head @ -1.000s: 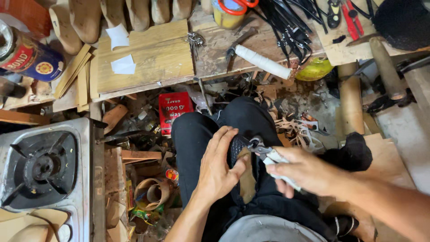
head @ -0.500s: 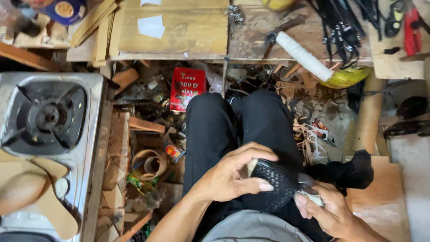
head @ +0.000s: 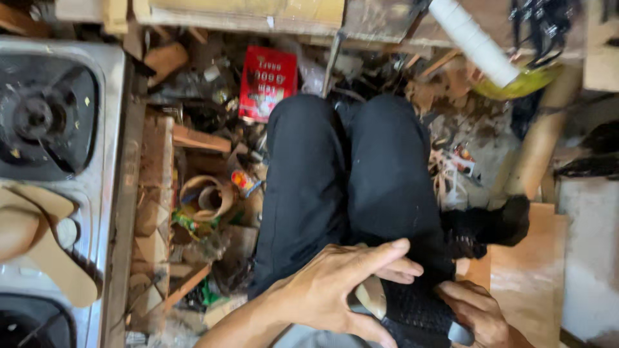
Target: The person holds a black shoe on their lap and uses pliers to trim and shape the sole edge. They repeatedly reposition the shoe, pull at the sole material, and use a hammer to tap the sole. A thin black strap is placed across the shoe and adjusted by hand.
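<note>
My left hand [head: 335, 283] grips a black mesh shoe upper stretched over a pale last [head: 412, 309], resting on my lap at the bottom of the head view. The thumb and fingers wrap its near end, where the last's pale toe [head: 371, 296] shows. My right hand [head: 480, 316] holds the other end of the same piece from the right; a grey metal tool tip [head: 459, 334] shows under its fingers. My legs in black trousers [head: 348, 174] run up the middle of the view.
A steel gas stove [head: 58, 129] stands at the left with wooden lasts [head: 39, 238] lying on it. Scraps, a red packet [head: 267, 80], a tape ring [head: 206, 196] and offcuts litter the floor. A workbench edge [head: 258, 16] and a white roll [head: 474, 42] lie ahead.
The view has tilted down and closer to my lap. Both hands have drawn the shoe piece toward my body, to the frame's bottom edge; the workbench has slid out of view.
</note>
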`<state>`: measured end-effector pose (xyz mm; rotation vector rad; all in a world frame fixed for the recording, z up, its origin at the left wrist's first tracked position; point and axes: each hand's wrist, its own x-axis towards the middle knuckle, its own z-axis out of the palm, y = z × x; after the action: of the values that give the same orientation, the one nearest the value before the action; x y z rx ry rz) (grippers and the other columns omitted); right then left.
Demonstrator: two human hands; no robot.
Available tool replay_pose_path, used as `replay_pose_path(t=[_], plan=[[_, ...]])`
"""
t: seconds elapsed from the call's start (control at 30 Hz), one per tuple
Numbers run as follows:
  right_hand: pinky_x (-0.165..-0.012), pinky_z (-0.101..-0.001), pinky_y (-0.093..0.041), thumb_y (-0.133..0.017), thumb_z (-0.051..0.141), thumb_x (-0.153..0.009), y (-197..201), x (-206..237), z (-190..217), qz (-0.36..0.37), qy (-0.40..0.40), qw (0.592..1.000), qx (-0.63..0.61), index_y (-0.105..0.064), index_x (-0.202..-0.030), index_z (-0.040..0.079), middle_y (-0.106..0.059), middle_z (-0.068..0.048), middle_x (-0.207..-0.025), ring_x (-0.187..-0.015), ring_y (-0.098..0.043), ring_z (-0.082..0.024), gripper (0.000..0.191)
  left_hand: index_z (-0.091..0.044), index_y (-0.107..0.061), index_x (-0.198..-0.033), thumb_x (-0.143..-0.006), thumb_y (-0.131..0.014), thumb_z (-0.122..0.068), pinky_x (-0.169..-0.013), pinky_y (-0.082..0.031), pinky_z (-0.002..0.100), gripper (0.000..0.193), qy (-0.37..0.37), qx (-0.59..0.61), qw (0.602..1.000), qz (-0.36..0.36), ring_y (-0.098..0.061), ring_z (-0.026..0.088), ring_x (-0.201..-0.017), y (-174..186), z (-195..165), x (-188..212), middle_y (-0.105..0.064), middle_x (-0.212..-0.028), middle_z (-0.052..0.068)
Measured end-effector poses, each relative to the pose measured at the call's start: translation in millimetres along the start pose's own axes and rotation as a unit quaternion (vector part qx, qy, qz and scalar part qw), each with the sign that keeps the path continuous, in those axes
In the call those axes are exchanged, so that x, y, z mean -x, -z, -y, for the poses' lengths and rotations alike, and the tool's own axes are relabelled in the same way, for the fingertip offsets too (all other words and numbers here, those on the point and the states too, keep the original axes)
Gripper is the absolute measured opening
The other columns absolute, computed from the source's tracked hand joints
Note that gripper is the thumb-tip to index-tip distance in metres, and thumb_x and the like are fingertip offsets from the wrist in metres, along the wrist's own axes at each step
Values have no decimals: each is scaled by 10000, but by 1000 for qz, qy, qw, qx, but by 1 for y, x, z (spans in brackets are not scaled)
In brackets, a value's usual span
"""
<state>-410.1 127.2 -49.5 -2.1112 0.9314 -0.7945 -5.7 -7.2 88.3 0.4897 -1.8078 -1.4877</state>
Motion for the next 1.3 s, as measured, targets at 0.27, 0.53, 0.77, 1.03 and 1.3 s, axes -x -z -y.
replay_pose_path(t=[0.27, 0.53, 0.77, 1.03, 1.3], plan=[[-835, -434, -583, -650, 342, -928, -24, 28, -20, -44, -13, 999, -26, -663, -1042, -78, -678, -296, -1103, -941, -720, -392, 435, -74, -654, -1246, -862, -890, -390, -922, -591, 286, 551, -76, -53, 996, 1, -754, 191, -1077, -2, 10, 2, -694, -1348, 62], [-604, -375, -574, -662, 182, -863, -2, -82, 49, -92, -330, 939, 4, -713, -891, -44, -718, -184, -775, -661, -705, -259, 234, -55, -572, -1409, -869, -892, -334, -1084, -568, 354, 687, -72, -82, 989, -101, -693, 268, -1262, 7, 42, -21, -645, -1393, 107], [-457, -323, -417, -573, 100, -980, 13, -167, 22, -267, -441, 784, -346, -604, -1338, -48, -593, -85, -785, -507, -521, -169, 388, 11, -348, -1539, -791, -844, -220, -1034, -463, 396, 927, 109, -110, 973, -170, -475, 465, -1406, -24, 72, -24, -273, -1634, 304], [-902, -464, -570, -544, 94, -921, 27, -209, 24, -198, -415, 763, -454, -579, -1342, -37, -733, -236, -1169, -1050, -724, -335, 442, -37, -507, -1463, -883, -768, -141, -1126, -497, 407, 645, 58, -328, 936, -111, -598, 368, -1351, 66, 75, -27, -584, -1475, 201], [-922, -347, -562, -582, 86, -932, -52, -242, 11, -28, -398, 861, -317, -699, -1239, -11, -788, -131, -1116, -1037, -743, -215, 343, -13, -461, -1502, -1003, -610, -157, -1182, -387, 425, 541, 118, -342, 930, -65, -471, 364, -1435, 107, 69, -36, -513, -1528, 214]])
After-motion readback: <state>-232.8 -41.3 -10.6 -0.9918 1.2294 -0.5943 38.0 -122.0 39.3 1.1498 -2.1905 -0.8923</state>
